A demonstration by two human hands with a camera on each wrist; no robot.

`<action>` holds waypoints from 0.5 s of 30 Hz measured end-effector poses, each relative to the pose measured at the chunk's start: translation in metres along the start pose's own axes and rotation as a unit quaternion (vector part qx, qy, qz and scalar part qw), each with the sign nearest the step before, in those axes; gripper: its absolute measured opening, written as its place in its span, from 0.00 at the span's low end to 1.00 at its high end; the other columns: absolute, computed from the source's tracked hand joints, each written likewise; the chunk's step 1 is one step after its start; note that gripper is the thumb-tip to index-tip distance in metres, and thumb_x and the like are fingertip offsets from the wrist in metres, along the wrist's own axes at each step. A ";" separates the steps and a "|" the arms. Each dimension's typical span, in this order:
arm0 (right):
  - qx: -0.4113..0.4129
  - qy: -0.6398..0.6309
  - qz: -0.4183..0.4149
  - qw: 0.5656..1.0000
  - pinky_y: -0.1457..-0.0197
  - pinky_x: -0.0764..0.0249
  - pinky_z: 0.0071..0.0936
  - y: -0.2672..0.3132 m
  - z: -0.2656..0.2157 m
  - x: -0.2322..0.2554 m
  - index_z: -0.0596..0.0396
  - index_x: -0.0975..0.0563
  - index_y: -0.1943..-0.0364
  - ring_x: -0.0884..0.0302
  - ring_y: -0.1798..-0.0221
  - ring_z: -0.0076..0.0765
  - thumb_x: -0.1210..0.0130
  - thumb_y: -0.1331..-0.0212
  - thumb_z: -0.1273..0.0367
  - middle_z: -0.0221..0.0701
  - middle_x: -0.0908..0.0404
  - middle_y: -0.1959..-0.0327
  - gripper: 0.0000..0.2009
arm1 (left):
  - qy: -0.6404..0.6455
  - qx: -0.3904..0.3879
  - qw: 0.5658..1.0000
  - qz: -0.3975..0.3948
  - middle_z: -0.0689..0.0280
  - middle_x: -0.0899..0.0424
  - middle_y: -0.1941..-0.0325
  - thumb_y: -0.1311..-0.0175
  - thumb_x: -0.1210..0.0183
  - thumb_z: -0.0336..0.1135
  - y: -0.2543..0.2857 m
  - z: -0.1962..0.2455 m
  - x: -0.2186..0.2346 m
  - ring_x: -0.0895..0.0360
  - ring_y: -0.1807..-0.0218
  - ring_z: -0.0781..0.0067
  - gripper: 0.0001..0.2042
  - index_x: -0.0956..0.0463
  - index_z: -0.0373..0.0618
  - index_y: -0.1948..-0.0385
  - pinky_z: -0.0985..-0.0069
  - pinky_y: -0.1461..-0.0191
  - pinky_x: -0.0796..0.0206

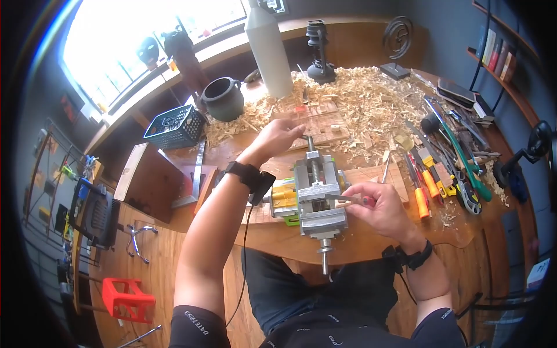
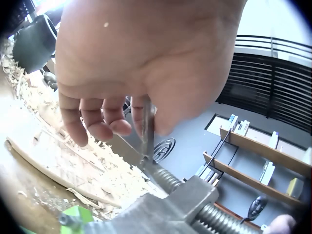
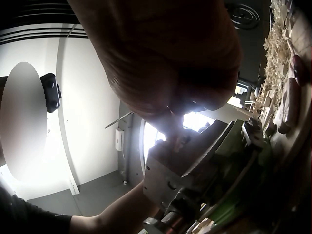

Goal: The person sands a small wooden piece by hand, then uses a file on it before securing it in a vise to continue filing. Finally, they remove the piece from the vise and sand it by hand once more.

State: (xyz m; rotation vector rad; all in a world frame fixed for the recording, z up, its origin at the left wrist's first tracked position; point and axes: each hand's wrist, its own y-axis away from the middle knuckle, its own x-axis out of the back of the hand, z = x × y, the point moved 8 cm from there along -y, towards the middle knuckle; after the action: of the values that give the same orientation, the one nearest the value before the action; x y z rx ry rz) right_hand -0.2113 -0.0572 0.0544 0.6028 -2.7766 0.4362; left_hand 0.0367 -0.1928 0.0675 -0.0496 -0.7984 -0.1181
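A metal bench vise stands at the front of the wooden table, its screw pointing away from me. At its far end my left hand pinches the vise handle between thumb and index finger, the other fingers hanging loosely beside it. My right hand is at the vise's right side, pinching a small red-ended piece whose thin, flat part reaches to the jaws. I cannot tell what kind of thing this piece is. In the right wrist view the right hand is dark, its fingertips close over the vise jaws.
Wood shavings cover the back of the table around a carved board. Right of the vise lie chisels with orange handles and other tools. A blue basket, dark pot and wooden box stand to the left.
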 end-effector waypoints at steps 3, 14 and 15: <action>-0.029 -0.013 -0.008 0.999 0.74 0.45 0.18 0.000 0.001 -0.001 0.54 0.14 0.56 0.42 0.76 0.08 0.33 0.40 0.74 0.11 0.34 0.81 0.09 | -0.078 0.052 0.993 -0.069 0.52 0.11 0.52 0.24 0.49 0.61 -0.007 -0.014 -0.013 0.15 0.50 0.55 0.28 0.14 0.42 0.50 0.62 0.43 0.27; -0.041 -0.039 -0.015 0.998 0.74 0.47 0.17 -0.001 0.010 -0.003 0.54 0.15 0.55 0.43 0.76 0.07 0.34 0.39 0.76 0.10 0.35 0.80 0.09 | -0.036 0.103 0.988 -0.110 0.67 0.18 0.72 0.23 0.53 0.64 0.002 0.004 -0.020 0.22 0.66 0.79 0.30 0.16 0.45 0.66 0.74 0.61 0.27; -0.041 -0.039 -0.015 0.998 0.74 0.47 0.17 -0.001 0.012 -0.003 0.54 0.15 0.55 0.43 0.76 0.07 0.34 0.39 0.76 0.10 0.35 0.80 0.09 | -0.036 0.103 0.988 -0.110 0.67 0.18 0.72 0.23 0.53 0.64 0.004 0.008 -0.021 0.22 0.66 0.79 0.30 0.16 0.45 0.66 0.74 0.61 0.27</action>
State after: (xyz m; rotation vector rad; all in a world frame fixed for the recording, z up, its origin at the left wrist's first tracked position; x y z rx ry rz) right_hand -0.2101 -0.0609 0.0426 0.6546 -2.8393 0.2954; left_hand 0.0166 -0.1866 0.0582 0.2320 -0.8843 -0.2433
